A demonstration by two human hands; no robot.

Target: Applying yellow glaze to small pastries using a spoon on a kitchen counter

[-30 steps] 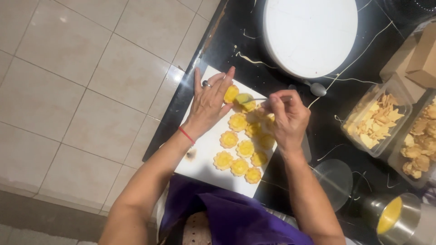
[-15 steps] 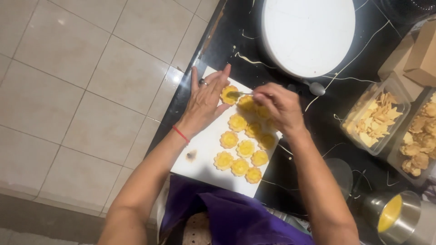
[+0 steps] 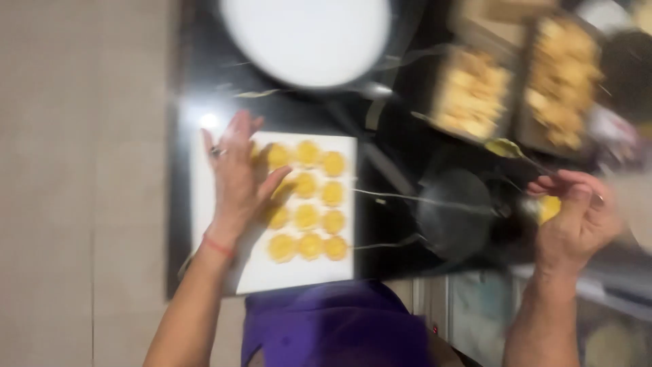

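- The yellow tartlets (image 3: pixel 305 200) sit in rows on the white tray (image 3: pixel 299 275), which lies on the dark desk (image 3: pixel 387 163) right in front of you; about a dozen are filled, and the tray's near and left parts are bare.
- Your left hand (image 3: pixel 238 180) rests flat on the tray with fingers spread, touching the leftmost tartlets, gripping nothing. It lay there a second ago too, so the tray stays steadied.
- Your right hand (image 3: pixel 574 221) has left the tartlets, where it worked half a second ago, and now hovers well to the right of the tray. It is curled around something yellow (image 3: pixel 549 207); blur hides what exactly.
- A spoon (image 3: pixel 509 149) with yellow on its bowl shows just above that hand; whether you grip it I cannot tell.
- That swing away suggests one tartlet is finished and you are fetching more filling.
- Beyond: a dark round lid (image 3: pixel 454 214), two containers of pale chips (image 3: pixel 475 95), and a big white plate (image 3: pixel 305 37).
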